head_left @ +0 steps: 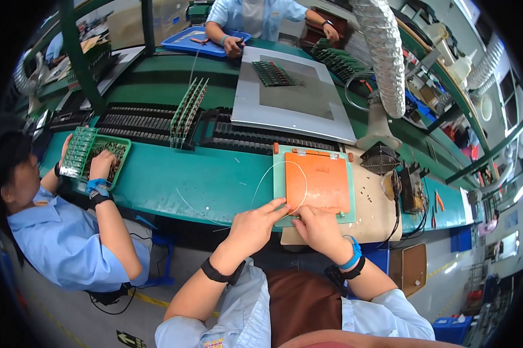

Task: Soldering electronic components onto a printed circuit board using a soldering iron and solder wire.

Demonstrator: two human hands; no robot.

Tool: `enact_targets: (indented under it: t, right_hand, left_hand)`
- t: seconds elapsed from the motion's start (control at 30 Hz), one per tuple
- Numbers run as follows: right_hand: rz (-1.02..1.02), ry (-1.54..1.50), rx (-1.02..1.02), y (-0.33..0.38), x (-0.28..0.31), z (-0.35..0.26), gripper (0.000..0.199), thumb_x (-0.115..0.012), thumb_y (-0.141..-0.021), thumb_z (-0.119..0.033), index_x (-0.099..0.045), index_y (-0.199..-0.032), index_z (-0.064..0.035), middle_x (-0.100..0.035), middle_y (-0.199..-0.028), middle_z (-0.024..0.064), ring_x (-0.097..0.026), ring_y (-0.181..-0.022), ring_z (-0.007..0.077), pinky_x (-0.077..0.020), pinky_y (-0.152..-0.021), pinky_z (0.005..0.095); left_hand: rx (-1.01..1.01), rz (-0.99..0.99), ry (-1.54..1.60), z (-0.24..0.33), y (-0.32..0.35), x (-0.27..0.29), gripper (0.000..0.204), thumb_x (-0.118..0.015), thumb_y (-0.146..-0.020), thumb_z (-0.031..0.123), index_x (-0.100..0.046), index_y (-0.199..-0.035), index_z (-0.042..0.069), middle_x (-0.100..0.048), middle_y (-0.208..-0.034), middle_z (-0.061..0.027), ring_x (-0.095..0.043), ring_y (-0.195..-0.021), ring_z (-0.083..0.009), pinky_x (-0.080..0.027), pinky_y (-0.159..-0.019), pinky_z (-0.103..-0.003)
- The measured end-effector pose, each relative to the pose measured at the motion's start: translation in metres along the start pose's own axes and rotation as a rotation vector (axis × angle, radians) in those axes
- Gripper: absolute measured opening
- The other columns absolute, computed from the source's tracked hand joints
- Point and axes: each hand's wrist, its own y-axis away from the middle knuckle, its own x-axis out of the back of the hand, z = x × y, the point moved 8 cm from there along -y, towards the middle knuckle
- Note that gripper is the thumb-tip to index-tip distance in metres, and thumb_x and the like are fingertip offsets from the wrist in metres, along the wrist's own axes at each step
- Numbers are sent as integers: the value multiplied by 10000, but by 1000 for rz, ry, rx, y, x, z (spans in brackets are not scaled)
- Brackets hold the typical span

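An orange flat plate (319, 180) is hinged at its far edge to a pale green base (279, 180), lying closed on it in front of me. My left hand (255, 225) reaches the near left corner of the plate, its index and middle fingers stretched out and touching the edge. Beside it my right hand (321, 231) is closed, thumb and forefinger pinched at the near edge; what they hold is hidden. A thin pale wire (281, 162) arcs over the plate's left side and comes down near both hands.
Brown paper (370, 200) lies under the base, with a small black fan (380, 159) and soldering equipment (412, 188) at right. Orange-handled pliers (440, 200) lie farther right. A rack of circuit boards (188, 113) stands by the conveyor. Co-workers sit at left and opposite.
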Motion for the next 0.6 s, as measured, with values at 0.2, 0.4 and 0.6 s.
enact_targets:
  t: [0.2,0.4,0.6]
  right_hand:
    - [20,73,-125,-9,-9,6,347,-696,-877,-118,-562,-1192,-61,-670,-743,145,-691,-655,344,-539,-584,464]
    - [56,43,-114,-8,-11,7,378,-668,-873,-82,-567,-1238,-76,-682,-723,141,-684,-619,351,-537,-562,473]
    - [144,-95,-89,-12,-3,9,444,-654,-872,-62,-588,-1307,-121,-705,-729,136,-679,-601,373,-536,-544,493]
  left_hand:
    - [52,-30,3,4,-1,2,489,-573,-908,2,-719,-1310,240,-657,-1400,49,-738,-980,-283,-621,-748,-415]
    - [68,-73,48,6,-2,3,474,-569,-920,13,-711,-1319,226,-651,-1412,18,-723,-1041,-296,-614,-790,-422]
    - [78,-67,43,6,-3,1,461,-563,-942,19,-703,-1331,223,-649,-1422,-8,-711,-1092,-308,-606,-831,-429]
